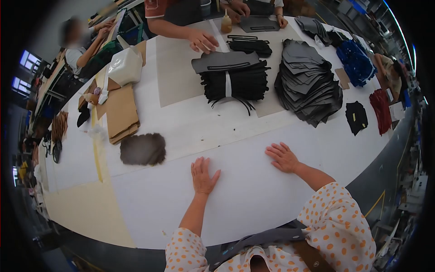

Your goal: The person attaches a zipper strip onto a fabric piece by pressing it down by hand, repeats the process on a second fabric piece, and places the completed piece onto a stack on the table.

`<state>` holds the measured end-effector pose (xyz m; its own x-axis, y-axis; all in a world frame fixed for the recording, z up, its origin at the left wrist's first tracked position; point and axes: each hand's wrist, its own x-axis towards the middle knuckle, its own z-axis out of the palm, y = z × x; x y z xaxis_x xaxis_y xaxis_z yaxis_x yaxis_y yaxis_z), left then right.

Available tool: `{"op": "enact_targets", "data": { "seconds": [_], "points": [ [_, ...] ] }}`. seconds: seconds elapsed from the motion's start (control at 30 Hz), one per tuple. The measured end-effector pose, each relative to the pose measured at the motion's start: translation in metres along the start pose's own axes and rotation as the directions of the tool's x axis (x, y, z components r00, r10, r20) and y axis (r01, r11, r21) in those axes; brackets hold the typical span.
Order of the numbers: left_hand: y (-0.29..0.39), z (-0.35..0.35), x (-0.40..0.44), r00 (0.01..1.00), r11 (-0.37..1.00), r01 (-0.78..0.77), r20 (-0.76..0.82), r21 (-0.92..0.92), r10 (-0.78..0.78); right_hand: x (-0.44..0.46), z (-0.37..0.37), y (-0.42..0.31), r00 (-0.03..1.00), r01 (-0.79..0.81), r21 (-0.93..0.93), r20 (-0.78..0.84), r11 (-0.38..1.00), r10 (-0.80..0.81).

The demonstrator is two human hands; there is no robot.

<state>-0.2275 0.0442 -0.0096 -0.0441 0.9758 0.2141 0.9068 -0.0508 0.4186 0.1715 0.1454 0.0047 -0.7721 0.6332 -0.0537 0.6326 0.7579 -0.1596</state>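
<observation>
My left hand [204, 176] lies flat on the white table covering [253, 199], fingers spread and holding nothing. To its upper left is a dark, blurry-edged grey patch [143, 149] on the surface. My right hand [282, 158] also rests palm down on the covering, fingers apart and empty. Beyond both hands stands a bundle of black strips [235, 86] tied with a white band, with a grey slotted piece [226, 61] on top. A fanned stack of dark grey cut pieces [308, 84] lies to the right of that bundle.
Across the table, a co-worker's hand [203, 41] hovers by the bundle, and another person's hands are near a glue bottle [226, 22]. Brown cardboard pieces [122, 113] and a white jug [125, 65] sit at left; blue fabric [355, 61] and red strips [380, 111] at right.
</observation>
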Motion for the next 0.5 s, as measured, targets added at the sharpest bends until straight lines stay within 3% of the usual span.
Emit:
{"op": "enact_targets", "data": {
  "seconds": [0.5],
  "points": [
    [0.0056,0.0033,-0.0008,0.993,0.983,0.074,0.075,0.167,-0.087,-0.0019,0.0011,0.004,0.997,0.02,0.066,-0.079,0.998,-0.015]
  ]
}}
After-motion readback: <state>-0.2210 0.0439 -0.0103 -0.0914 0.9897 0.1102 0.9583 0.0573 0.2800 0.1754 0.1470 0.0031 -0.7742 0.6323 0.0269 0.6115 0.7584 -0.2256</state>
